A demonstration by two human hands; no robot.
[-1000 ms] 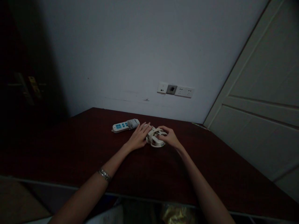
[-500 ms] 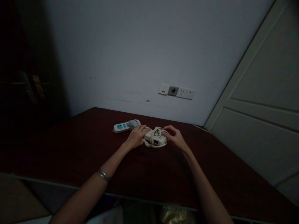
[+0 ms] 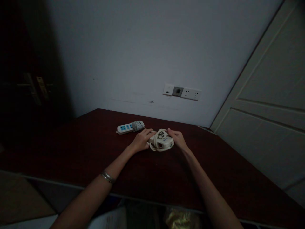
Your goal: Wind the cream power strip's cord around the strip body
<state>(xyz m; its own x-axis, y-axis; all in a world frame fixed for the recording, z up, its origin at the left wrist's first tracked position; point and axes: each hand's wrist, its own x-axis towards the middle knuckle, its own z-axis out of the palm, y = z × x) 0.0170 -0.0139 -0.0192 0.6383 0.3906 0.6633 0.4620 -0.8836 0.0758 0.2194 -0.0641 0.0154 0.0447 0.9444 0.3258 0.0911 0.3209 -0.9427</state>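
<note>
A white power strip [image 3: 167, 143] lies on the dark red tabletop, its cream cord [image 3: 156, 140] wound around it. The plug [image 3: 163, 135] rests on top among the loops. My left hand [image 3: 142, 140] is closed around the strip's left end, fingers over the top. At the right end, my right hand [image 3: 177, 138] has its thumb and fingers pressed together on the cord near the plug; the exact grip is partly hidden. Beyond my left hand lies a second power strip [image 3: 126, 128] with blue sockets, its grey cord [image 3: 138, 125] wrapped around one end.
The dark red table [image 3: 147, 178] runs back to a pale wall. Wall sockets [image 3: 190, 94] sit above its back edge. A white panelled door [image 3: 267, 133] stands at the right, and a dark door with a handle [image 3: 43, 87] at the left. Below the front edge shows something golden [image 3: 182, 219].
My right hand's fingers have gone from loosely curved over the plug to pressed together at the strip's right end. My left hand keeps its hold. The view has shifted slightly.
</note>
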